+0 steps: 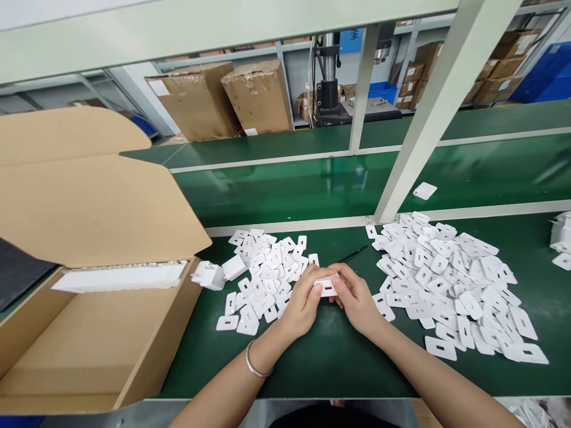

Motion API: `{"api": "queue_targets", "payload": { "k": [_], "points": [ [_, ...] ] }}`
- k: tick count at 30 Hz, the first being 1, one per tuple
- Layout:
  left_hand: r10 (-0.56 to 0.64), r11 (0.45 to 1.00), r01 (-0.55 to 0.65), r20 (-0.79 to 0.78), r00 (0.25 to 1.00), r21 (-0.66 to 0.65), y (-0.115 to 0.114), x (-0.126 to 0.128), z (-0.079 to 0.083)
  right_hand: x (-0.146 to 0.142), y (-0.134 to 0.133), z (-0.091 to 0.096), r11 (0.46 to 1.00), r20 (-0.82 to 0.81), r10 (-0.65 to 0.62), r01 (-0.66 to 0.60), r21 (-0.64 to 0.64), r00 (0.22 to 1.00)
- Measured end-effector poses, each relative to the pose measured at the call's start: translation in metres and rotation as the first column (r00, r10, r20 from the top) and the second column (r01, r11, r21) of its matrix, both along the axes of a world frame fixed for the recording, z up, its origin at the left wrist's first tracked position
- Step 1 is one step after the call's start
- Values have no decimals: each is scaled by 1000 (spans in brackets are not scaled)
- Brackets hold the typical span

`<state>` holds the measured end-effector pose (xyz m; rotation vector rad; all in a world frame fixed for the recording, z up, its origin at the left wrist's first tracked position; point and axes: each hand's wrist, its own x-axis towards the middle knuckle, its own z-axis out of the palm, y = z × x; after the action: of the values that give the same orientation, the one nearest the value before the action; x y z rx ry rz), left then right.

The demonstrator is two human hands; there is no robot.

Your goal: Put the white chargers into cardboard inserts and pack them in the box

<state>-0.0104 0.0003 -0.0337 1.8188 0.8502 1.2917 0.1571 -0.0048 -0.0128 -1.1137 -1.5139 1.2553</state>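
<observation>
My left hand (306,303) and my right hand (354,297) meet over the green mat, both pinched on one small white charger body (327,287) held between the fingertips. A pile of flat white plastic plates (267,270) lies just left of my hands. A larger pile of the same plates (455,279) spreads to the right. A finished white charger (209,275) rests beside the left pile. A silver bangle sits on my left wrist.
An open cardboard box (96,333) with a raised flap stands at the left, white trays inside it. A thin dark tool (354,255) lies behind my hands. A slanted frame post (423,113) rises at centre right. One stray plate (424,190) lies on the far belt.
</observation>
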Motion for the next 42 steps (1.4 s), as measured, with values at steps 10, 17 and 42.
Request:
{"api": "queue_targets", "payload": {
  "k": [10, 17, 42],
  "points": [
    [-15, 998, 17, 30, 999, -64, 5, 0, -1, 2, 0, -5, 999, 88, 5, -9, 40, 996],
    [-26, 997, 28, 28, 999, -75, 7, -5, 4, 4, 3, -6, 996, 108, 56, -64, 65, 993],
    [793, 402, -911, -465, 394, -86, -35, -275, 67, 15, 17, -17, 899, 406, -89, -103, 426, 909]
  ]
}}
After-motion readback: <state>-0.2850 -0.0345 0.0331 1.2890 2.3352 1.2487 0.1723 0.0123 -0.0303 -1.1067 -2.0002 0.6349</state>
